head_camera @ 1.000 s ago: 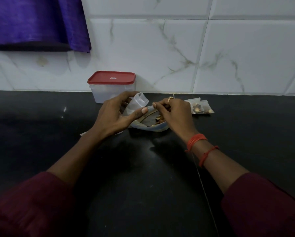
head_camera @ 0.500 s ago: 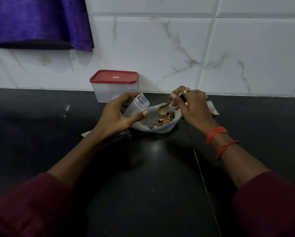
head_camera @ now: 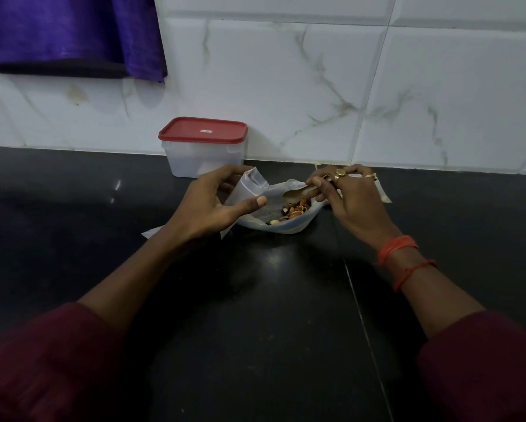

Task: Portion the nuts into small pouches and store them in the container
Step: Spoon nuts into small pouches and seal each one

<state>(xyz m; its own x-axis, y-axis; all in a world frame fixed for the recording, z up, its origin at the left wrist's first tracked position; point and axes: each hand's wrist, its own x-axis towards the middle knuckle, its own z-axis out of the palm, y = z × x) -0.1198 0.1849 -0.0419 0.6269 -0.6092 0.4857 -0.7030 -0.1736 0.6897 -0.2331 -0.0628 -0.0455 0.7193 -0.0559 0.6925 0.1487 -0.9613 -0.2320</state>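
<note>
Nuts [head_camera: 292, 211]: mixed brown and pale, loose in an open plastic bag [head_camera: 289, 229] on the tabletop [head_camera: 255, 300], in front of the red-lidded container [head_camera: 203, 150], slightly right. Spoon [head_camera: 295, 194]: pinched in my right grip [head_camera: 347, 199], bowl just above the nuts, handle running rightward. Small pouch [head_camera: 245, 192]: clear, mouth open (apparently empty), clasped in my left grip [head_camera: 213, 205], directly before the container.

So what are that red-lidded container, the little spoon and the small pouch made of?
The container looks like plastic: a cloudy, see-through body under an opaque, matte red lid. The spoon is probably metal, being thin, golden-toned and faintly shiny, though the dim light leaves that open. The pouch seems to be thin clear plastic film, creased and see-through.
</note>
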